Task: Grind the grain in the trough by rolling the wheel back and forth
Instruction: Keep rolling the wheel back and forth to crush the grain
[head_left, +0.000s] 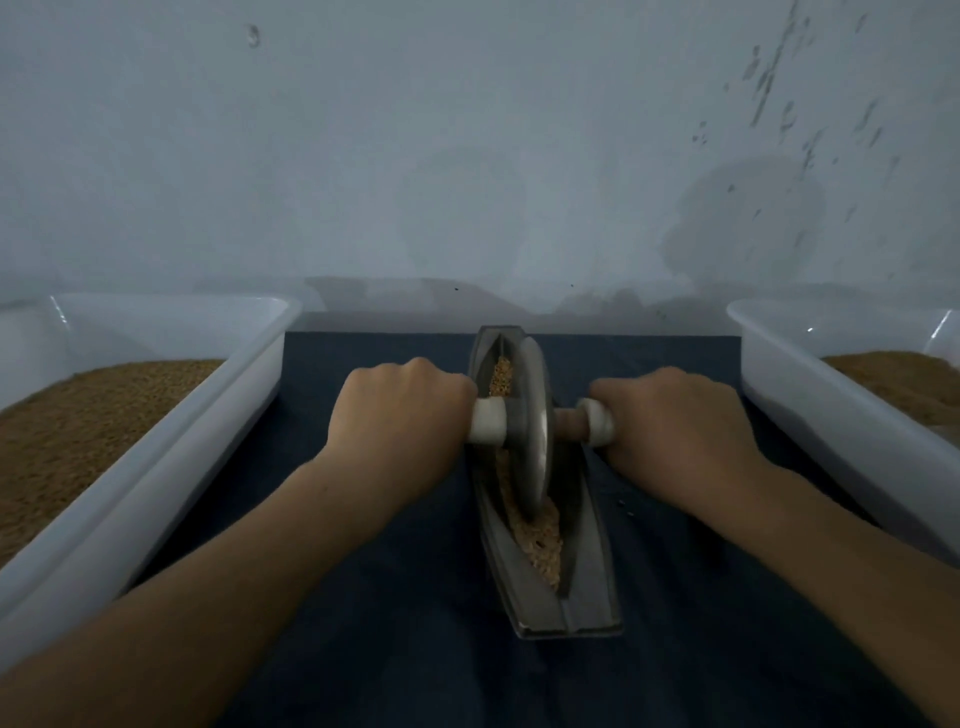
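L hand (400, 410) & R hand (675, 415) each wrap tight round the wheel (532, 431) handle ends. Wheel sits in trough (592, 525) w/ grain (543, 540).

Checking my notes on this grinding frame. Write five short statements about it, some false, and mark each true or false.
The left hand and right hand each grip a handle of the wheel. True.
The wheel lies flat beside the trough. False: it stands on edge inside it.
The trough holds grain both beyond and nearer than the wheel. True.
The white tub on the left is empty. False: it holds brown grain.
The trough sits on bare wood. False: it rests on a dark blue cloth.
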